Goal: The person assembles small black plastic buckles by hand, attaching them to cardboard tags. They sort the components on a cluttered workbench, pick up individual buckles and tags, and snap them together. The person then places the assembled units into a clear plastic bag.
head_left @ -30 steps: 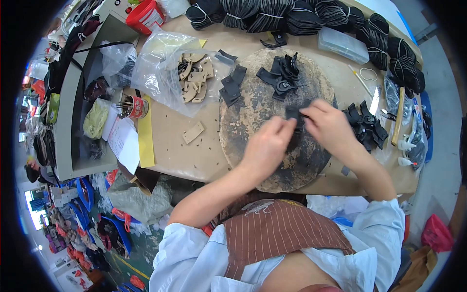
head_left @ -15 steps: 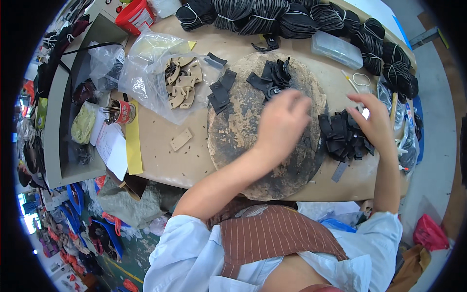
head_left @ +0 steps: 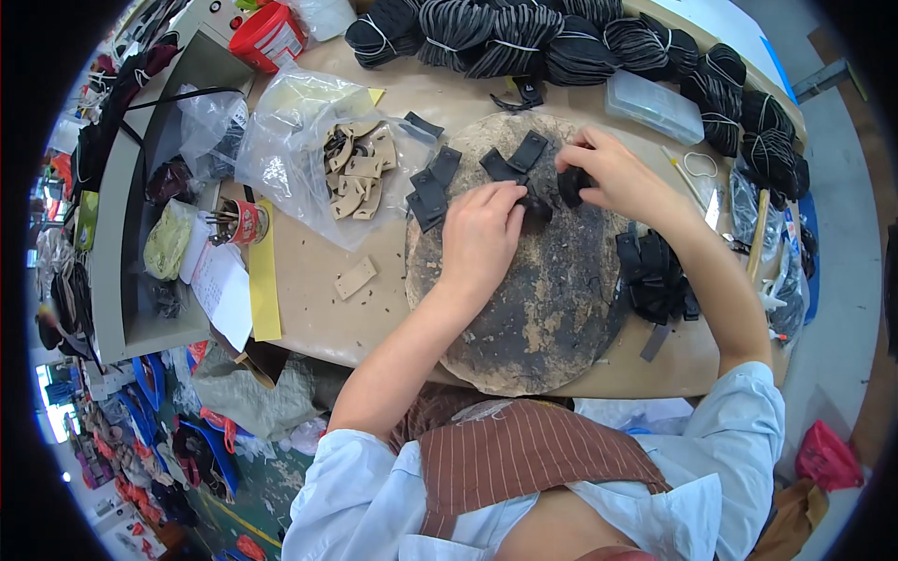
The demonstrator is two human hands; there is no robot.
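Over the round worn board [head_left: 524, 327], my left hand [head_left: 479, 234] is closed on some curved black leather pieces [head_left: 535, 215]. Beside it, my right hand [head_left: 613, 173] pinches a small bunch of black leather pieces [head_left: 572, 187]. Just beyond the hands, several flat black tabs with small holes [head_left: 527, 150] lie on the board. More black tabs [head_left: 430, 194] overlap the board's left edge. By its right edge is a heap of black pieces [head_left: 653, 271]. The exact number of pieces in each hand is hidden by my fingers.
Beige tabs [head_left: 360, 168] lie on a clear plastic bag [head_left: 290, 140] at left, with a single beige tab [head_left: 355, 279] nearer. Bundles of black straps [head_left: 496, 37] and a clear plastic box [head_left: 655, 107] line the back. A red tub [head_left: 267, 37] stands back left.
My right hand has moved left from beside the heap to over the board, now holding black pieces. My left hand has moved left and nearer, and the cluster of black pieces has been taken up.
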